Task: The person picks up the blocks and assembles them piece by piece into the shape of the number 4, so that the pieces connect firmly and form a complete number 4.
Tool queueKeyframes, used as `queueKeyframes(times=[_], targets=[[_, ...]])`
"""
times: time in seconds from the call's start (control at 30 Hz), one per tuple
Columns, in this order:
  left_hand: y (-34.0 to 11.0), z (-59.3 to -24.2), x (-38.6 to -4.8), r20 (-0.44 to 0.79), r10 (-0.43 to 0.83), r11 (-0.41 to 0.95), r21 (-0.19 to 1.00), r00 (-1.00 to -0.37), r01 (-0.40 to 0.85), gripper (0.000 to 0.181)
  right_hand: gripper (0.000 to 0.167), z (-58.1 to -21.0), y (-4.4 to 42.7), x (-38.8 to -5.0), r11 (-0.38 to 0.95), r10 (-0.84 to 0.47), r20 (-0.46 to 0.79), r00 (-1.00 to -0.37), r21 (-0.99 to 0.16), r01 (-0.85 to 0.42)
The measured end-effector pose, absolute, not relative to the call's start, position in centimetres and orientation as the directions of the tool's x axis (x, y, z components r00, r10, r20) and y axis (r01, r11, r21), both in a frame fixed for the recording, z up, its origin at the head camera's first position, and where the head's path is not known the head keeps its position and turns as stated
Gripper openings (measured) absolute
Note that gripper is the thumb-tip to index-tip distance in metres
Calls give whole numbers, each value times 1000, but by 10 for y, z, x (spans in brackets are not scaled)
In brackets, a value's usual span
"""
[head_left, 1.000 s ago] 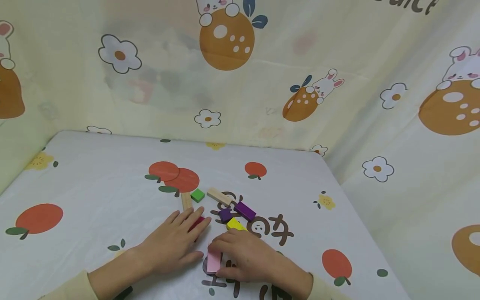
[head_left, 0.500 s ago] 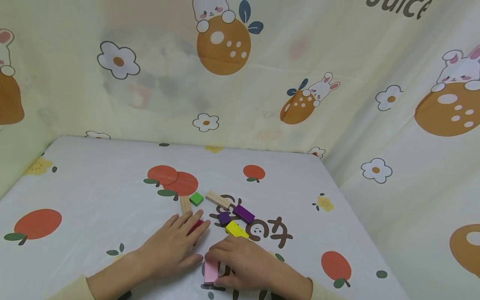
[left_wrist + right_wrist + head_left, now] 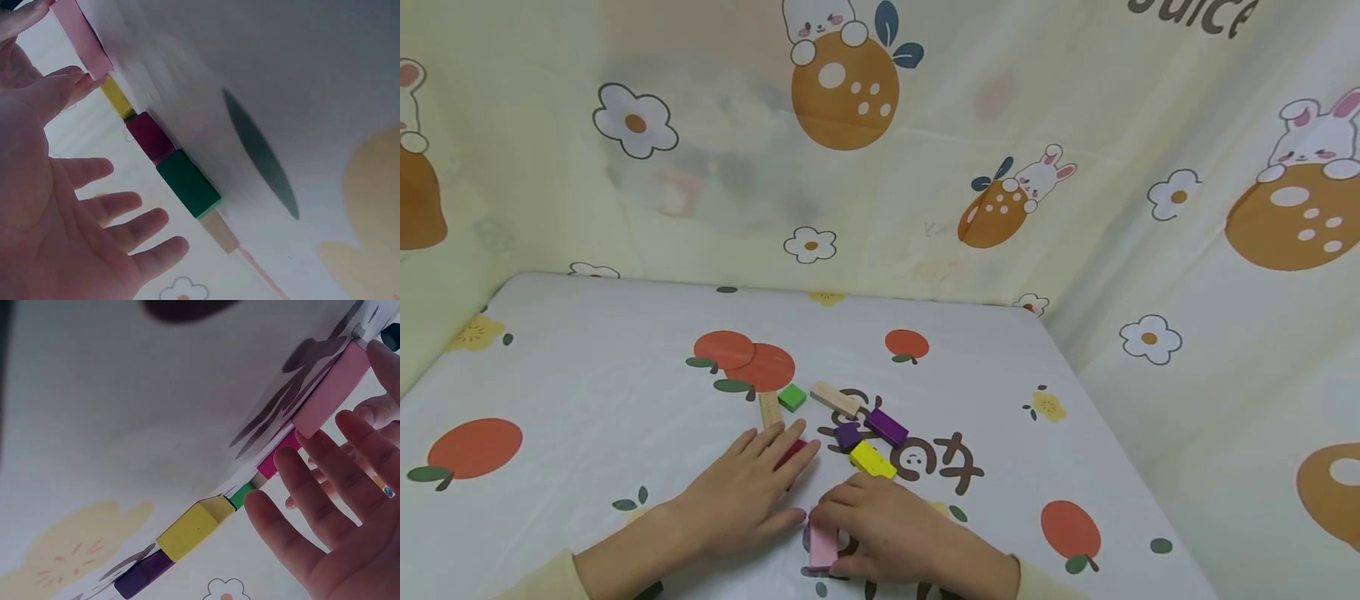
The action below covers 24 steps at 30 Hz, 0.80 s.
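My right hand [image 3: 891, 529] pinches a pink wooden block [image 3: 823, 546] lengthwise between thumb and fingertips; the right wrist view shows the block's [image 3: 332, 387] long face between them. My left hand [image 3: 737, 496] lies with straight, slightly spread fingers over a crimson block [image 3: 792, 452], partly covering it. Beyond those fingers is a natural wood block [image 3: 771, 408]. A dark green block [image 3: 189, 184] appears past the left fingers in the left wrist view. Just beyond the right hand lies a yellow block [image 3: 872, 460].
A small green block [image 3: 792, 397], another natural wood block [image 3: 835, 399], a small purple block [image 3: 847, 437] and a longer purple block [image 3: 887, 427] form a loose curve farther back. The white printed tablecloth [image 3: 602, 358] meets a patterned curtain [image 3: 722, 200] behind.
The right hand has drawn the pink block slightly toward the person. The left hand has stayed in place. The view has tilted up slightly.
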<state>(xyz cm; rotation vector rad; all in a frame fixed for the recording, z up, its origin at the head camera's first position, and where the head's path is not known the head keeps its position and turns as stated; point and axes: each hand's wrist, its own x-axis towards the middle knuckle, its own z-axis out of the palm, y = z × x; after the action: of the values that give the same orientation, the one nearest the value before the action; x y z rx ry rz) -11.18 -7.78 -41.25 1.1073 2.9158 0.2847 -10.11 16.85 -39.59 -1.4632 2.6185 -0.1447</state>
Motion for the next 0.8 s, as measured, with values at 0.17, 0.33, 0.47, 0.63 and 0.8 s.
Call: queueKeyframes(times=[0.17,0.33,0.47,0.63,0.8], targets=[[-78,-413,-112,46,659,735,175,-751,655,77,46,-395,167,-102,543,-840,-113,-531,-161,-824],[-78,-413,-112,19,651,743,190,-759,642,79,46,-396,167,-102,557,-830,-131,-542,-169,-813],[-78,-412,-112,20,652,742,190,-758,643,79,46,-396,168,-101,560,-829,-126,-545,-174,-810],[-78,-411,-107,36,670,727,171,-741,665,78,43,-394,171,-101,560,-828,-88,-554,-190,-807],[-77,-410,-98,-7,682,720,185,-731,669,75,41,-388,177,-104,587,-808,-63,-586,-180,-789]])
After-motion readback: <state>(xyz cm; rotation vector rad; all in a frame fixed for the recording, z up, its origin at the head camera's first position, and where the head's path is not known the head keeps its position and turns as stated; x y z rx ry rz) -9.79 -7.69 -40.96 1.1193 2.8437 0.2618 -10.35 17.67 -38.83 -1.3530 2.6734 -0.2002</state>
